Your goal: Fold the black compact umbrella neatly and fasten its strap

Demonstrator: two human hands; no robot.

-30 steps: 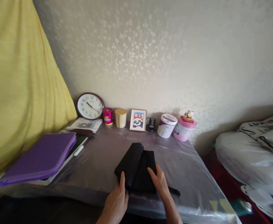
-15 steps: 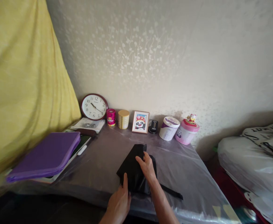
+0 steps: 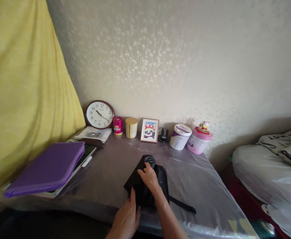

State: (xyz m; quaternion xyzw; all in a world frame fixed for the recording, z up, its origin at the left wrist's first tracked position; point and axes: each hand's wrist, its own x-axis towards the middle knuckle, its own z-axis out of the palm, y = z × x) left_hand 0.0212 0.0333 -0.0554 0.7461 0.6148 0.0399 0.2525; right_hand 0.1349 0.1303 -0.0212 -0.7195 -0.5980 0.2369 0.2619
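A black folded piece of thin, slightly shiny fabric (image 3: 162, 179) lies near the front of the table; it may be a bag, but its kind is not plain. A narrow black strap (image 3: 182, 204) trails from it to the right. My right hand (image 3: 148, 177) is on top of the fabric, its fingers curled over the upper fold and the thumb pointing left. At the near left corner my left hand (image 3: 127, 214) grips the edge, index finger laid along it. Some of the fingertips of both hands are hidden.
A purple folder (image 3: 48, 166) and a white pen-like item (image 3: 87, 161) are on the left. Along the wall stand a clock (image 3: 100, 114), a pink can (image 3: 118, 126), a yellow tub (image 3: 131, 128), a panda picture (image 3: 149, 130) and lidded tubs (image 3: 180, 137). White bags (image 3: 260, 166) bulge at right.
My right hand has moved left and slightly up over the fabric, whose upper end is now bent over and rounder. More of the right part shows. My left hand has barely moved.
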